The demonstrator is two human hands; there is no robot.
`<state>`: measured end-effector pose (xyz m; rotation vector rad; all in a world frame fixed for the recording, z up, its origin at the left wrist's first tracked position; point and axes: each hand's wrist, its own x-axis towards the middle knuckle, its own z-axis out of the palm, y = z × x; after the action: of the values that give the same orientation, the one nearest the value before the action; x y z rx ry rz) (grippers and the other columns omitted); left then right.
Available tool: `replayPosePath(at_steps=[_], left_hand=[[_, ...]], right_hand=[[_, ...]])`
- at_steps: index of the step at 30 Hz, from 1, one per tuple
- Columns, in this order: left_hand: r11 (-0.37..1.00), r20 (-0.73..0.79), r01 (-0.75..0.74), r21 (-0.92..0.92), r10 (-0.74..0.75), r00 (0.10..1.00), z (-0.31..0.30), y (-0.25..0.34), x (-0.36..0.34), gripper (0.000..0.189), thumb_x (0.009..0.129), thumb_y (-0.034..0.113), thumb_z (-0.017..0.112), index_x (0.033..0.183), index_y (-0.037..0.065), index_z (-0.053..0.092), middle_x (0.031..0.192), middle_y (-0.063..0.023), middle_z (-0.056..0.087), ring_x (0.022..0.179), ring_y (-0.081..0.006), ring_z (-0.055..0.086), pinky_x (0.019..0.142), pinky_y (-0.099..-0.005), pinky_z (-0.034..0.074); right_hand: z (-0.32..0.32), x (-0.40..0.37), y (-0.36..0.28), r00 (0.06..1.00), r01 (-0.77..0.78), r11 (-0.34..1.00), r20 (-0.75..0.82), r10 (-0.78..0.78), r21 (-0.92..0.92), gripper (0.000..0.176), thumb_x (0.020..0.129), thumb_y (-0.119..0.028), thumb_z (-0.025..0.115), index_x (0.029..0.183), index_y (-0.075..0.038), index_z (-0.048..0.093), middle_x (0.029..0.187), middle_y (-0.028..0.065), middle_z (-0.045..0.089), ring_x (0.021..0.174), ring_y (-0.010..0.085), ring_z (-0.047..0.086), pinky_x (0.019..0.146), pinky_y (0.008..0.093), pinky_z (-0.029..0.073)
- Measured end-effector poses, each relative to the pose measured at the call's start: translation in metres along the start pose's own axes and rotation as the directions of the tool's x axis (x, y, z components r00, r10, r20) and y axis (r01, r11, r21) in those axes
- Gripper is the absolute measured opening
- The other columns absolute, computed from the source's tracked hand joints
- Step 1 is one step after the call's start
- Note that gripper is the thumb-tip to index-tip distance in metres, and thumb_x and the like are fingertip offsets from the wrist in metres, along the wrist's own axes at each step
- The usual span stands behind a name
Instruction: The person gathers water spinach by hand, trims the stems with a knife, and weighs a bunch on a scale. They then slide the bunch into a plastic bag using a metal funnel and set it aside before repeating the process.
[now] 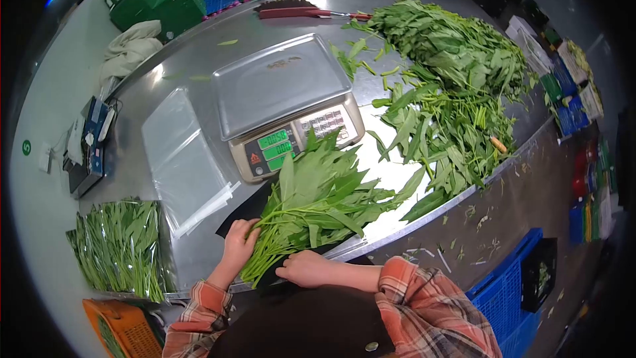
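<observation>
A bunch of leafy green stems (324, 192) lies at the table's front edge, its leaves toward the scale and its cut stems toward my body. My left hand (240, 245) is closed on the stems from the left. Close to the right side of the stem ends is my right hand (306, 269), its fingers curled; what they hold, if anything, is hidden. Behind the bunch stands a digital scale (281, 93) with a lit green display; only scraps lie on its metal pan. A large pile of the same greens (450, 73) spreads over the table's right side.
Clear plastic bags (185, 152) lie left of the scale. Bagged greens (119, 248) rest at the front left. A red-handled brush (298, 12) is at the back. Below the metal table (192, 46) stand an orange crate (126, 328) and a blue crate (500, 298).
</observation>
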<state>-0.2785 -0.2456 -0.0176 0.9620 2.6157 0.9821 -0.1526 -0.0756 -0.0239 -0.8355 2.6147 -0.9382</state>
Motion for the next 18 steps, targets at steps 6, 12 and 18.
replayPosePath(at_steps=[6, 12, 18], left_hand=[[0.981, -0.3, 0.07, -0.18, -0.122, 0.946, -0.014, 0.022, -0.007, 0.022, 0.085, 0.001, 0.056, 0.106, 0.002, 0.062, 0.077, -0.0081, 0.049, 0.068, -0.0138, 0.052, 0.063, -0.0252, 0.043], [0.992, 0.109, 0.126, -0.003, -0.125, 0.986, -0.008, -0.007, -0.032, 0.037, 0.08, 0.012, 0.064, 0.114, 0.0, 0.056, 0.104, -0.0154, 0.056, 0.099, -0.0269, 0.056, 0.085, -0.0335, 0.044], [0.997, 0.269, 0.075, 0.015, -0.076, 0.96, -0.005, 0.055, -0.009, 0.085, 0.071, 0.022, 0.072, 0.139, 0.0, 0.027, 0.131, -0.0204, 0.044, 0.12, -0.0338, 0.044, 0.102, -0.0392, 0.034]], right_hand=[[-0.003, -0.001, 0.01, 0.999, -0.016, 0.991, 0.052, 0.009, 0.133, 0.025, 0.083, -0.027, 0.058, 0.089, -0.004, 0.056, 0.077, 0.0145, 0.061, 0.077, 0.0336, 0.062, 0.068, 0.0442, 0.049], [-0.011, -0.001, 0.013, 0.993, 0.042, 0.987, 0.1, -0.057, 0.153, 0.024, 0.085, -0.027, 0.054, 0.086, -0.003, 0.058, 0.077, 0.0161, 0.062, 0.074, 0.0351, 0.062, 0.067, 0.0458, 0.049], [-0.003, 0.003, 0.019, 0.976, 0.213, 0.955, -0.093, -0.198, 0.206, 0.022, 0.087, -0.025, 0.051, 0.082, -0.004, 0.056, 0.073, 0.0154, 0.059, 0.072, 0.0334, 0.061, 0.066, 0.0441, 0.049]])
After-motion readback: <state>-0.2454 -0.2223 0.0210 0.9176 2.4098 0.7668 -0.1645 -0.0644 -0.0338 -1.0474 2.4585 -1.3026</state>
